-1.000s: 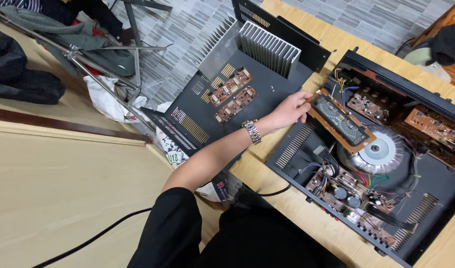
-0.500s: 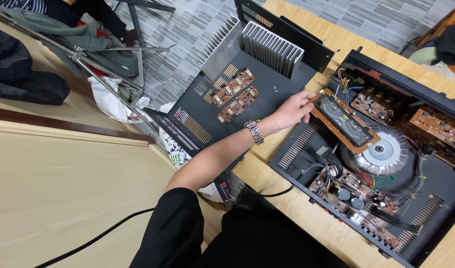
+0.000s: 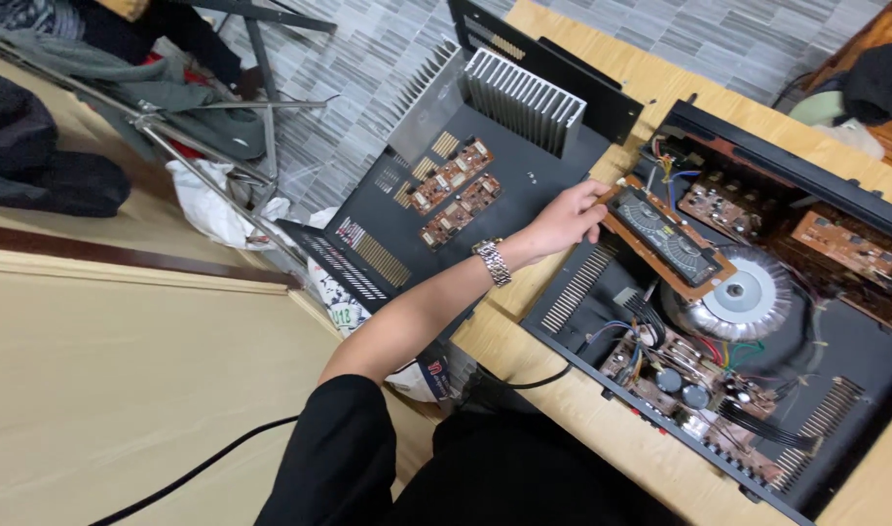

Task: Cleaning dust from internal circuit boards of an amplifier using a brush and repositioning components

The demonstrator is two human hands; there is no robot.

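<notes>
Circuit board [image 3: 670, 237] lifted at an angle over the open chassis [image 3: 860, 336], just left of the toroid [image 3: 746, 292], wires at its far end still attached. Left hand [image 3: 566, 218] closed on the board's near end; right hand out of view. Heatsink panel [image 3: 485, 166] already out, left of the toroid; remaining boards still mounted.

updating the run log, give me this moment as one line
left hand: grips end of brown circuit board | board: over open amplifier chassis, beside toroidal transformer | right hand: not in view
</notes>
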